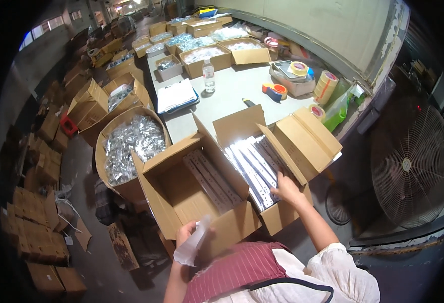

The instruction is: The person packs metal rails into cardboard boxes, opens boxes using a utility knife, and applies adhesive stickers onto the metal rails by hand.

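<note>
We locate the left hand in front of the left carton, its fingers pinching a translucent white sheet that hangs toward the forearm. We locate the right hand over the right carton, its fingers reaching to the near right part of the slim metal rails; we cannot tell whether they grip a rail or only touch it. These rails lie side by side inside the right carton. In the left carton, we find a smaller group of rails along the right inner wall, with the carton floor visible to their left. Left of both cartons, we note a large box of bagged metal parts. Beyond them, on the table, we identify a clear bottle, a stack of papers and an orange tape roll.
</note>
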{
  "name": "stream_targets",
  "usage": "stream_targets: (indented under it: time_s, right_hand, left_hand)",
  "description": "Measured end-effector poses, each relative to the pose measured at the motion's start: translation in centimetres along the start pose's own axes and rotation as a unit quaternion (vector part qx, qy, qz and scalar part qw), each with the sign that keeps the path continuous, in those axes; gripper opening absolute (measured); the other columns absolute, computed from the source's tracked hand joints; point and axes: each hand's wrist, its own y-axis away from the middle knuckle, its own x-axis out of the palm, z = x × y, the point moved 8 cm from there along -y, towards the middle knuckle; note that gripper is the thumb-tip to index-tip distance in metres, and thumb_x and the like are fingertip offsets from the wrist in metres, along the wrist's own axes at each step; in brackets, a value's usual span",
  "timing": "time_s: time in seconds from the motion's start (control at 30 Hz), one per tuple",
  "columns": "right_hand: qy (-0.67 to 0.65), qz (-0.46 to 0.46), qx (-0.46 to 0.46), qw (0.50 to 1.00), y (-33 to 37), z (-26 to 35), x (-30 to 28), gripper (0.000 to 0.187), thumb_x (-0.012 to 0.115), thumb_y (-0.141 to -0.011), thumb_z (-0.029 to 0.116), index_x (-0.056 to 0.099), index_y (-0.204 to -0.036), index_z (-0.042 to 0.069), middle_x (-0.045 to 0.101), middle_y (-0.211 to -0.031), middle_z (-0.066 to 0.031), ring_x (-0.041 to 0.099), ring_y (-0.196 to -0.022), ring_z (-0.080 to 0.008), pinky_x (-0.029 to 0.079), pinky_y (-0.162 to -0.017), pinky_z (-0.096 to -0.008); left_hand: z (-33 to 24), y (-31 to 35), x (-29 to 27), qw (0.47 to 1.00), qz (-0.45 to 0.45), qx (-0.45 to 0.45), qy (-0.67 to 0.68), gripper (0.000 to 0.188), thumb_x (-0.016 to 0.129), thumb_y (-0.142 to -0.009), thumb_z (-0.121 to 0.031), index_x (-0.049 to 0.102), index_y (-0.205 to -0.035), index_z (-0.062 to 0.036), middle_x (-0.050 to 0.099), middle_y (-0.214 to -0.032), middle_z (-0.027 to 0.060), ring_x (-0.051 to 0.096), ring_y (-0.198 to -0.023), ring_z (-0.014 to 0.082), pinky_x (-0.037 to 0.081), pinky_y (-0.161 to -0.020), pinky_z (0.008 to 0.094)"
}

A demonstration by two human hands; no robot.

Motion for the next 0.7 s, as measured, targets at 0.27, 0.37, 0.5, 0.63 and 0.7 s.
stream_targets:
  time_s: [0.27,0.37,0.5,0.63,0.7]
  right_hand:
    - [-0.134,0.069,0.014,0.988,-0.2,0.9,-0.5,0.05,0.074,-0.073,0.013,0.06,-0.114,-0.012,0.069,-0.1,-0.0259,0.068,-0.093,-0.0328,0.053,-0.085,-0.038]
    - [-0.187,0.036,-0.04,0.981,-1.1,-0.3,-0.3,0.067,0.078,-0.067,0.015,0.054,-0.124,-0.01,0.066,-0.111,-0.0271,0.065,-0.106,-0.0357,0.051,-0.094,-0.0378]
    - [-0.129,-0.046,-0.105,0.985,-1.2,0.7,-1.6,0.084,0.081,-0.063,0.016,0.043,-0.134,-0.009,0.06,-0.122,-0.0312,0.058,-0.119,-0.0422,0.047,-0.1,-0.042]
    - [-0.11,-0.049,-0.129,0.984,-0.7,2.2,-2.8,0.077,0.081,-0.066,0.014,0.047,-0.131,-0.008,0.065,-0.114,-0.0262,0.065,-0.108,-0.0365,0.051,-0.094,-0.04]
    - [-0.377,0.101,0.078,0.918,0.3,1.6,-1.9,0.062,0.078,-0.073,0.014,0.053,-0.126,-0.005,0.069,-0.105,-0.0165,0.069,-0.09,-0.0244,0.054,-0.081,-0.0336]
  left_hand:
    - [-0.6,0.6,0.1,0.999,-0.017,0.005,0.03,0.04,0.068,-0.094,-0.036,0.07,-0.094,0.0039,0.07,-0.079,0.0042,0.063,-0.07,0.0089,0.05,-0.064,0.0244]
    - [-0.6,0.1,0.1,0.999,-0.013,0.037,-0.02,0.032,0.067,-0.095,-0.029,0.071,-0.096,0.0028,0.069,-0.079,0.0026,0.062,-0.07,0.0076,0.05,-0.062,0.0235]
    - [-0.5,0.3,-0.4,0.997,-0.025,0.052,-0.043,0.028,0.066,-0.097,-0.024,0.066,-0.097,0.0041,0.07,-0.084,0.01,0.073,-0.08,0.0194,0.058,-0.067,0.0268]
    - [-0.6,0.2,0.0,0.997,-0.019,0.058,-0.037,0.026,0.066,-0.097,-0.022,0.068,-0.1,0.0037,0.072,-0.085,0.0091,0.072,-0.081,0.0159,0.055,-0.065,0.023]
    - [-0.5,0.2,-0.4,0.994,-0.026,0.078,-0.07,0.027,0.066,-0.097,-0.022,0.068,-0.103,0.0046,0.072,-0.086,0.0091,0.071,-0.081,0.0136,0.054,-0.064,0.0222]
